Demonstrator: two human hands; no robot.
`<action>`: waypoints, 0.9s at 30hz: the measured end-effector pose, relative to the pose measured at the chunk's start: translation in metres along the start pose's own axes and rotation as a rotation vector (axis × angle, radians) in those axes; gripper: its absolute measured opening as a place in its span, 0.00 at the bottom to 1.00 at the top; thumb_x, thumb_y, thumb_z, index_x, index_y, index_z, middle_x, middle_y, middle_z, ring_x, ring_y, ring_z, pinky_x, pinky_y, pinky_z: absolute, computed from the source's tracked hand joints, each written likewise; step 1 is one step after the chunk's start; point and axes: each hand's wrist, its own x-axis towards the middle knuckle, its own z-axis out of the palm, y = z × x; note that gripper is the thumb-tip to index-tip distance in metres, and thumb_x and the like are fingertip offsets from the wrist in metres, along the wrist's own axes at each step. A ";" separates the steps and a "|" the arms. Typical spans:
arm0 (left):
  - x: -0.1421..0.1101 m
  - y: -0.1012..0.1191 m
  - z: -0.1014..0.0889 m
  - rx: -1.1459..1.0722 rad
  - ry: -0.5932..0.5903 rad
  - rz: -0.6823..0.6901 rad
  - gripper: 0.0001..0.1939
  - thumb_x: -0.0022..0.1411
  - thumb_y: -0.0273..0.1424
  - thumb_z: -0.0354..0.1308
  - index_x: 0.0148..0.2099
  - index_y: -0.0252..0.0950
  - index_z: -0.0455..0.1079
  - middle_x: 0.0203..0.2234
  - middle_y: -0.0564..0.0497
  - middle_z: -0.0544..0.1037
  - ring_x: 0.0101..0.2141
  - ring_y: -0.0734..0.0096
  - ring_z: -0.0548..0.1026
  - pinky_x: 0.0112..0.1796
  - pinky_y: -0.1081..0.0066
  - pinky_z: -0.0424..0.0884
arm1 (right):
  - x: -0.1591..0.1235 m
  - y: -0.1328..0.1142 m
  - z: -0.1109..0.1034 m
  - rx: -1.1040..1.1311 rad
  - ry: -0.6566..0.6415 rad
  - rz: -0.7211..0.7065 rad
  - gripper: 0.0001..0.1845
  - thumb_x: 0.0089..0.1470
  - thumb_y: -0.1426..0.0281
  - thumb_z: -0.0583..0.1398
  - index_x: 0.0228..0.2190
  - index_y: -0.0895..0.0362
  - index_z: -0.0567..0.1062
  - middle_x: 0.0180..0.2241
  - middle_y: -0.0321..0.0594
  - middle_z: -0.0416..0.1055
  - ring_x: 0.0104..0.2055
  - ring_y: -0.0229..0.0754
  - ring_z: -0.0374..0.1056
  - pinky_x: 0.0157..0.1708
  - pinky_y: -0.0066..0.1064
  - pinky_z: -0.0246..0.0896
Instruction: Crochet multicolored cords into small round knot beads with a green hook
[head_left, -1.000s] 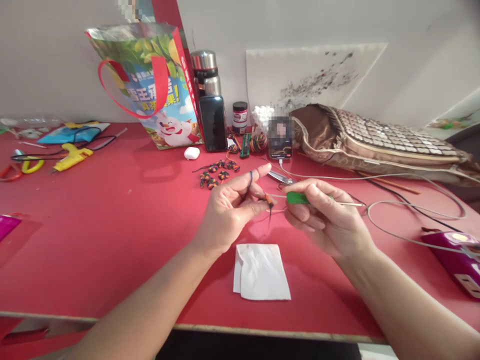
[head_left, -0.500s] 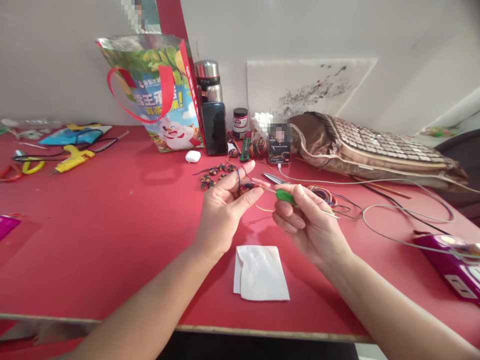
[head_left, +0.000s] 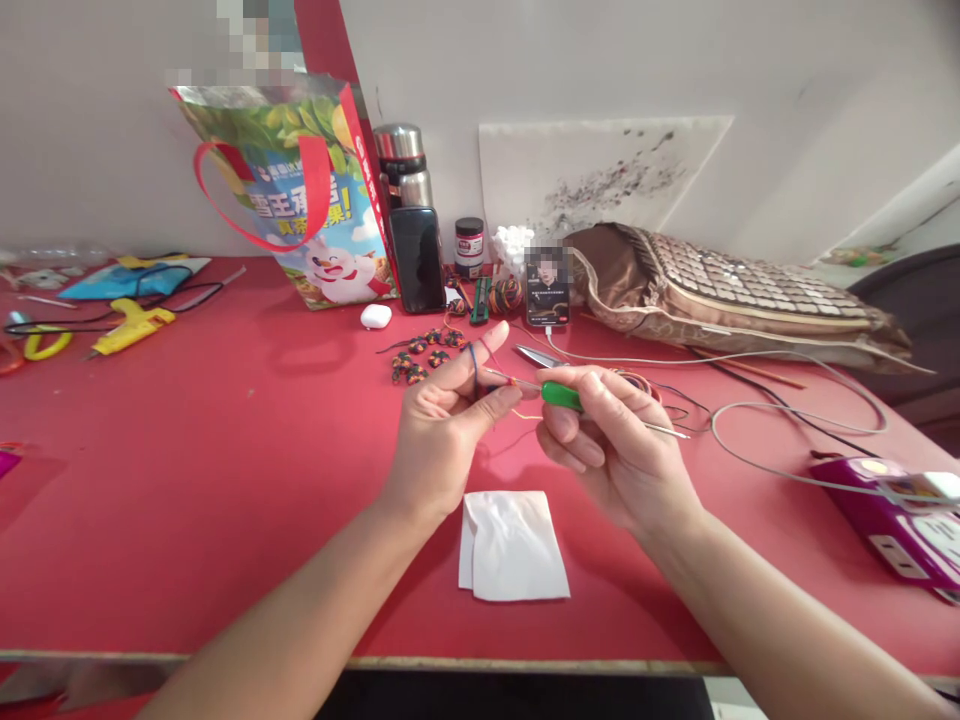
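My left hand point(head_left: 442, 430) pinches a small piece of dark multicoloured crochet work point(head_left: 491, 386) between thumb and fingers, and yarn point(head_left: 474, 368) loops round its raised index finger. In my right hand point(head_left: 615, 430) is a crochet hook point(head_left: 561, 395) with a green grip, closed between thumb and fingers. The hook's thin tip points left and meets the yarn at the left fingertips; its metal tail sticks out to the right. Several small crocheted pieces point(head_left: 427, 355) in dark and orange yarn lie just beyond my left hand. A folded white tissue point(head_left: 516, 545) lies below both hands.
Scissors point(head_left: 536, 356) and a yarn coil point(head_left: 634, 383) lie behind my right hand. Further back stand a phone point(head_left: 418, 260), a lit phone point(head_left: 547, 290), a jar point(head_left: 469, 246) and a shopping bag point(head_left: 330, 220). A cable point(head_left: 720, 362) crosses to a purple power strip point(head_left: 892, 520).
The view has shifted slightly, so most things sit a little further left. The hook's tip has moved slightly at the yarn; both hands keep their grips.
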 end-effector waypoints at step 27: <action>0.000 0.002 -0.002 0.115 0.062 0.005 0.24 0.58 0.32 0.79 0.56 0.47 0.85 0.32 0.55 0.85 0.39 0.68 0.83 0.48 0.65 0.80 | 0.004 0.007 -0.003 0.018 0.054 0.056 0.09 0.59 0.63 0.73 0.40 0.53 0.87 0.24 0.32 0.70 0.21 0.32 0.49 0.23 0.30 0.57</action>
